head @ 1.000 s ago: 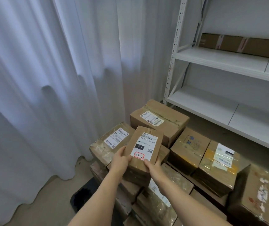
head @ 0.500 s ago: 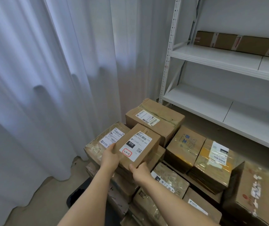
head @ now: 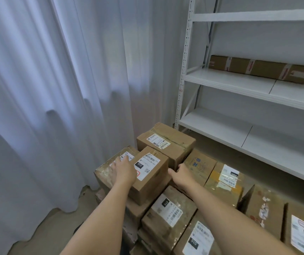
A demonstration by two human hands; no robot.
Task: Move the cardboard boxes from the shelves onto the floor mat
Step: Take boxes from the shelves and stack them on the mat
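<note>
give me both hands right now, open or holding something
Left hand: open, fingers lying flat on the small labelled box, not gripping.
Right hand: open, just off that box's right side, holding nothing.

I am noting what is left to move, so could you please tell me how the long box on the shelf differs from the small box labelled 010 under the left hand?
The long box is flat and narrow; the small 010 box is compact and blocky. The long box lies on a shelf; the small 010 box sits on the stacked pile. The long box is untouched and banded with tape; the left hand rests on the small 010 box, which carries a white label. Both are brown cardboard.
</note>
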